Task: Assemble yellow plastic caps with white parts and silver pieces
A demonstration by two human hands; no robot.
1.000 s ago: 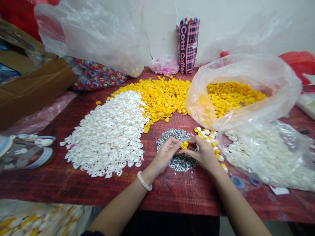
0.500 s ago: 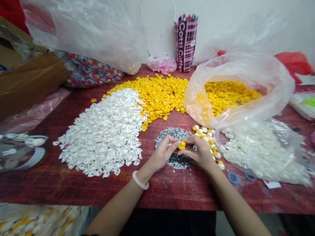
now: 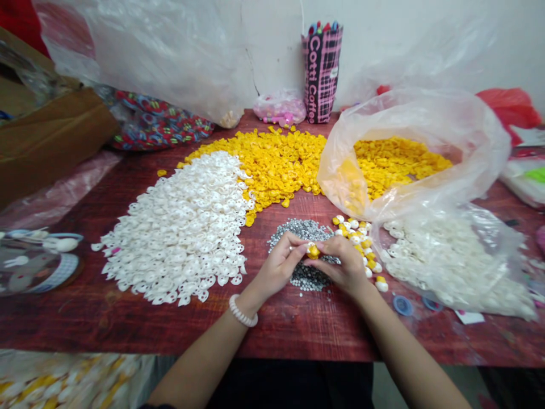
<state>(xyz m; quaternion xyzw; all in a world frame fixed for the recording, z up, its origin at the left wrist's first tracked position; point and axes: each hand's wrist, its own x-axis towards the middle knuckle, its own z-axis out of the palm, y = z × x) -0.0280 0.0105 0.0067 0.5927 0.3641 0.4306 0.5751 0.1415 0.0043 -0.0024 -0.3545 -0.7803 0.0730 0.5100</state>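
Observation:
My left hand (image 3: 279, 266) and my right hand (image 3: 340, 262) meet fingertip to fingertip over a small heap of silver studs (image 3: 304, 232). Together they pinch one small yellow piece (image 3: 313, 251). A bead bracelet sits on my left wrist. To the left spreads a big pile of white plastic pieces (image 3: 187, 227). Behind it lies a pile of yellow pieces (image 3: 276, 162). Just right of my right hand is a short row of joined yellow-and-white pieces (image 3: 360, 238).
A clear bag (image 3: 426, 119) holds more yellow pieces, and a second bag (image 3: 451, 255) holds white ones. A plaid Cotti Coffee bag (image 3: 320, 71) stands at the wall. A brown cardboard box (image 3: 51, 139) is at the left, on the red wooden table (image 3: 128, 324).
Both hands stay together over the studs, with small finger shifts around the yellow piece. The view has drifted slightly, so everything sits a little higher and further left.

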